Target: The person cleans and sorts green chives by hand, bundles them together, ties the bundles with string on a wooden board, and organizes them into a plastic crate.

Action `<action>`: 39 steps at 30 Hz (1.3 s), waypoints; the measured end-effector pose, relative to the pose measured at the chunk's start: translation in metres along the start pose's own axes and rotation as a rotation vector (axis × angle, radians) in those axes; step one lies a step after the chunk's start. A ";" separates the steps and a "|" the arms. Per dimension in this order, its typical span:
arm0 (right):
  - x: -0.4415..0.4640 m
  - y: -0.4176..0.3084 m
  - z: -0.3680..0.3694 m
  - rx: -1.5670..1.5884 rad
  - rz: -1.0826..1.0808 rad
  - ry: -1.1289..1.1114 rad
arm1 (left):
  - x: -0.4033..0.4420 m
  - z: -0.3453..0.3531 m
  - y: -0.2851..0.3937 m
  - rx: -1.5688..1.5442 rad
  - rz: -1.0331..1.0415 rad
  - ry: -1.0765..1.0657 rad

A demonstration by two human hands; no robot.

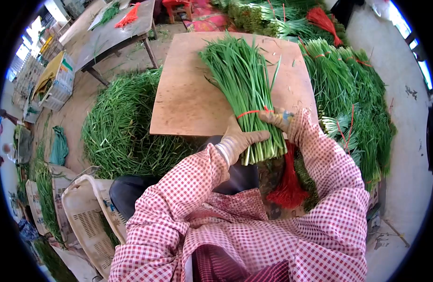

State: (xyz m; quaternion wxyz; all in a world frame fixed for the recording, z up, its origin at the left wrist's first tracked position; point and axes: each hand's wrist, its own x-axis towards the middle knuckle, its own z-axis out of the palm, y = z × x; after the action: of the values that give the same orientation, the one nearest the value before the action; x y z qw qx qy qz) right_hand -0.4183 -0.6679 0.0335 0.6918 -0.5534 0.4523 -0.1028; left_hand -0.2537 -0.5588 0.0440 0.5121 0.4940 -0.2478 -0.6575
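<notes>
A thick bunch of garlic chives [242,77] lies across the wooden board [183,89], its cut pale ends pointing towards me past the near edge. A red tie [250,113] circles it near those ends. My left hand [237,138], gloved, wraps the bunch from the left just below the tie, thumb laid over the stems. On the other side my gloved right hand [277,118] closes on the bunch beside the tie. Its fingertips are partly hidden against the stems.
Loose greens [122,122] are heaped left of the board. Tied bunches [352,89] are stacked at the right. Red ties [289,183] hang below the board's near edge. A plastic crate [85,211] stands at lower left, and a table [117,35] at upper left.
</notes>
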 end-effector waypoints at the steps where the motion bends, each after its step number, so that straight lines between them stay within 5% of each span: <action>1: 0.003 -0.001 0.004 -0.112 -0.148 0.031 | -0.002 -0.004 -0.003 -0.030 0.066 -0.078; 9: -0.040 -0.034 0.050 0.133 -0.587 0.051 | -0.019 -0.009 0.010 0.015 0.579 -0.211; 11: -0.036 -0.064 0.052 0.177 -0.842 0.041 | -0.013 -0.011 0.040 0.114 0.781 -0.245; 14: -0.027 -0.094 0.047 0.212 -0.952 -0.030 | -0.013 -0.017 0.092 0.211 0.960 -0.335; 16: -0.021 -0.102 0.047 0.230 -0.857 -0.166 | 0.011 -0.039 0.095 0.377 0.951 -0.250; 18: -0.012 -0.094 0.059 0.188 -0.781 -0.183 | 0.041 -0.056 0.080 0.439 0.725 0.028; 19: -0.007 -0.088 0.066 0.148 -0.774 -0.175 | 0.035 -0.045 0.079 0.128 0.454 -0.179; 20: -0.003 -0.085 0.069 0.121 -0.767 -0.170 | 0.035 -0.051 0.064 0.148 0.400 -0.178; 23: 0.003 -0.088 0.071 0.008 -0.772 -0.122 | 0.056 -0.056 0.059 -0.142 0.460 -0.368; 26: 0.005 -0.100 0.067 -0.087 -0.780 -0.080 | 0.065 -0.061 0.072 -0.819 -0.131 -0.353; 27: 0.006 -0.104 0.068 -0.118 -0.786 -0.068 | 0.064 -0.059 0.066 -0.287 0.381 -0.338; 30: 0.009 -0.111 0.068 -0.233 -0.798 -0.033 | 0.151 -0.117 -0.005 -0.206 0.362 -0.264; 33: 0.012 -0.117 0.068 -0.440 -0.829 0.033 | 0.151 -0.110 -0.023 -0.935 0.172 -0.414; 35: 0.014 -0.127 0.065 -0.602 -0.837 0.076 | 0.082 -0.095 0.011 -0.178 0.472 -0.254; 36: 0.013 -0.135 0.065 -0.727 -0.835 0.109 | 0.084 -0.095 0.031 0.439 0.730 -0.080; 39: 0.014 -0.170 0.064 -1.166 -0.521 0.134 | 0.049 -0.109 0.060 -0.249 0.585 -0.074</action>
State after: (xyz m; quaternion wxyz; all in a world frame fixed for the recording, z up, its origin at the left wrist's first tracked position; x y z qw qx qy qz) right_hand -0.3024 -0.6960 0.1709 0.1999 -0.9229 0.3269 -0.0388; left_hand -0.1290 -0.6058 0.0322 0.7265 0.3112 -0.3155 -0.5251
